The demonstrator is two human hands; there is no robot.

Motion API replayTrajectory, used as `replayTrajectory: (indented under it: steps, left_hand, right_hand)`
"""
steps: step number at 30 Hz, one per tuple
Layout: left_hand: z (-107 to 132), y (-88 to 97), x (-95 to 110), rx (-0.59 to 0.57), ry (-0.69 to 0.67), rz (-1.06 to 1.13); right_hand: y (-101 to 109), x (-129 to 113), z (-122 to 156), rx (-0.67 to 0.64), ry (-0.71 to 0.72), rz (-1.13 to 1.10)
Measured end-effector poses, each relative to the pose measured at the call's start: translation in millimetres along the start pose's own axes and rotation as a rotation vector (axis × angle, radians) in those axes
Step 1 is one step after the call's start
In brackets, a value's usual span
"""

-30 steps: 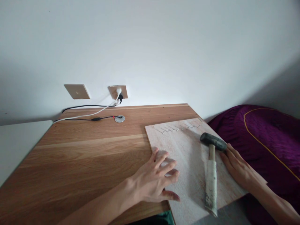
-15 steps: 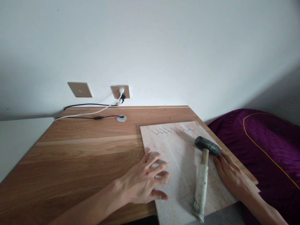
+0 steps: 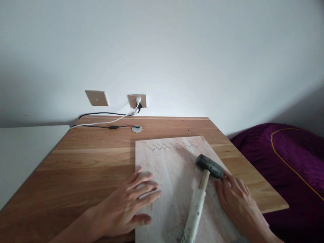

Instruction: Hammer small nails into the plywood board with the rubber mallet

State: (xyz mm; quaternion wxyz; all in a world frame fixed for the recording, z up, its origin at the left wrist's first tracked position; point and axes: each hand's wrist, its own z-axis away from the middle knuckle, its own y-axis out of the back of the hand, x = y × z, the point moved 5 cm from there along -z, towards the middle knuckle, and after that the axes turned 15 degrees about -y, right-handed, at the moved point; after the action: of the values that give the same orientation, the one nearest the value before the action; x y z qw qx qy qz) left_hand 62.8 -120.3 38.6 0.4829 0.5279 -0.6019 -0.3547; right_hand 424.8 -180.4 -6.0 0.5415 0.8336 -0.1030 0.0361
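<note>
A pale, marbled flat board (image 3: 174,189) lies on the wooden table. Several nails (image 3: 171,147) stick up in a row near its far edge. On the board rests a mallet with a black head (image 3: 209,166) and a worn, white-coated handle (image 3: 193,212), whose near end runs out of view. My left hand (image 3: 134,199) lies over the board's left edge, fingers spread, holding nothing. My right hand (image 3: 235,195) is laid along the board's right edge with its fingers stretched out, their tips close by the mallet's head; I cannot tell if they touch it.
The wooden table (image 3: 83,179) meets the white wall at the back. A wall socket (image 3: 143,101) holds plugs, whose cables (image 3: 101,123) run left past a round cable grommet (image 3: 137,129). A white panel (image 3: 30,152) stands at left, purple fabric (image 3: 291,162) at right.
The board has slid left across the table and turned a little, carrying the nails and mallet. Both hands have moved left with it. The view has shifted slightly.
</note>
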Motion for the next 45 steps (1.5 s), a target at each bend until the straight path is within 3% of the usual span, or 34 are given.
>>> replayTrajectory:
  steps: [7,14,24,36,41,45]
  left_hand:
    - [48,15.2,16,0.001,0.035,-0.011]
    - [93,23.8,35,0.034,0.054,-0.134]
    - [151,6.6,40,0.075,0.031,-0.222]
    - [171,-1.4,36,0.142,0.157,-0.061]
    - [161,7.5,36,0.189,0.137,-0.07]
    - [141,22.8,35,0.319,0.269,-0.195]
  right_hand:
    - [27,-53,-3,0.013,0.023,-0.08]
    - [44,-101,-4,0.052,0.084,-0.006]
    - [40,-119,17,-0.012,0.352,0.082]
    - [45,-123,17,0.052,0.421,0.121]
    - [64,-113,2,0.043,0.368,-0.062]
    - [76,-95,-18,-0.022,0.24,-0.314]
